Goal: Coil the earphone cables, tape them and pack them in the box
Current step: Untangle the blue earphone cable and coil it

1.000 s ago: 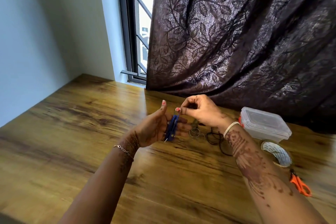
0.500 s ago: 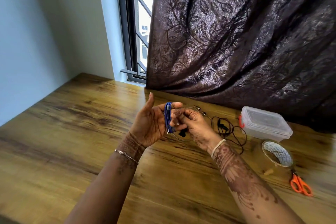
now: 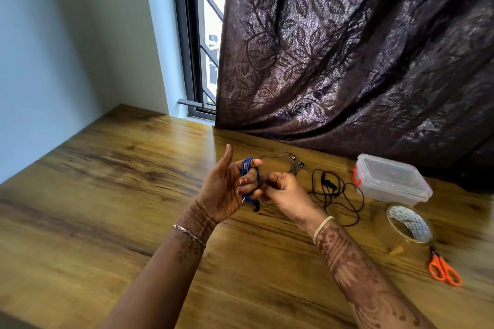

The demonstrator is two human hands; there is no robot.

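A blue earphone cable (image 3: 246,168) is wound around the fingers of my left hand (image 3: 224,189), held up above the wooden table (image 3: 107,195) with the thumb pointing up. My right hand (image 3: 283,191) is curled beside it and pinches the loose end of the blue cable near the coil's lower part. A black earphone cable (image 3: 336,192) lies loose on the table to the right. A grey earphone (image 3: 291,161) lies behind it. The clear plastic box (image 3: 390,179), lid on, stands at the right.
A roll of clear tape (image 3: 409,224) lies in front of the box. Orange scissors (image 3: 443,268) lie near the right edge. A dark curtain (image 3: 347,48) hangs down to the table's back edge, and a wall stands at the left.
My right hand has swung from above the coil down to its lower right side, carrying the cable end around. My left hand has risen a little with the coil on its fingers.
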